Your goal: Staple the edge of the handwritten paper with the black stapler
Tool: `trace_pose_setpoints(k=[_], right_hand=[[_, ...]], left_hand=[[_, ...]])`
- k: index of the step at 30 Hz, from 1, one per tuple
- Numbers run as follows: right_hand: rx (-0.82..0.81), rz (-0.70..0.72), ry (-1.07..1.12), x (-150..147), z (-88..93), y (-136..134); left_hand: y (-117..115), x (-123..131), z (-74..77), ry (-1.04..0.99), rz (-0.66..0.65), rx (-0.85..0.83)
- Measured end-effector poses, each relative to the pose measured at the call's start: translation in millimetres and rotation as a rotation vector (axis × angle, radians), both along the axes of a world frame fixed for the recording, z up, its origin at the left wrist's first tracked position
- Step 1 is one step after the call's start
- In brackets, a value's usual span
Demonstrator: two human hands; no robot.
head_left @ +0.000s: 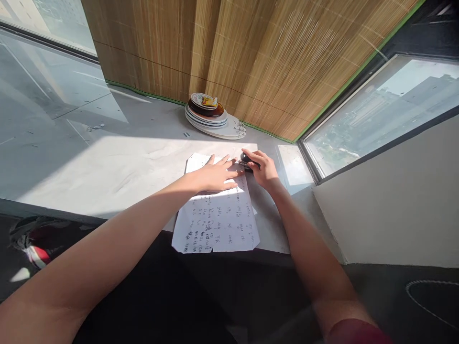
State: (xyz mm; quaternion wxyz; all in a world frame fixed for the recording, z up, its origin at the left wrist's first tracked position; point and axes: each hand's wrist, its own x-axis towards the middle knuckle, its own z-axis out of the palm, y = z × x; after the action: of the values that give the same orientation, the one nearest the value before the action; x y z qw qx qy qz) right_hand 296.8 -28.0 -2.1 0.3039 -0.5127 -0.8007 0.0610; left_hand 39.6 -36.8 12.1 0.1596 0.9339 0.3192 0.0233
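Sheets of paper (218,224) covered in handwriting lie on the pale ledge, their near end sticking out past its front edge. My left hand (217,176) rests flat on the upper part of the paper with its fingers spread. At the paper's upper right corner, my right hand (264,168) is wrapped round a small black stapler (245,157). The stapler's front end meets the edge of the paper; whether its jaws are pressed together cannot be made out.
Behind the paper stands a stack of plates (206,117) with a small yellow packet (209,101) on top. Staple strips (186,134) lie nearby. A bamboo blind (233,57) hangs at the back. A white wall (394,200) and window bound the right side.
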Motion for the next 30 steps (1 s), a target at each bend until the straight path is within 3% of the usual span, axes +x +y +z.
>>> trace_pose_setpoints(k=[19,26,30], right_hand=[[0.008,-0.091,-0.132,-10.3,-1.5,0.3],[-0.048,-0.163,-0.188,-15.6,-2.7,0.4],[-0.031,-0.166,-0.277,-25.6,-4.0,-4.9]], left_hand=[[-0.5,0.9,1.5,0.009,-0.006,-0.008],[7.5,0.1,-10.1,-0.177,0.041,-0.061],[4.6,-0.5,-6.4,-0.095,0.007,-0.047]])
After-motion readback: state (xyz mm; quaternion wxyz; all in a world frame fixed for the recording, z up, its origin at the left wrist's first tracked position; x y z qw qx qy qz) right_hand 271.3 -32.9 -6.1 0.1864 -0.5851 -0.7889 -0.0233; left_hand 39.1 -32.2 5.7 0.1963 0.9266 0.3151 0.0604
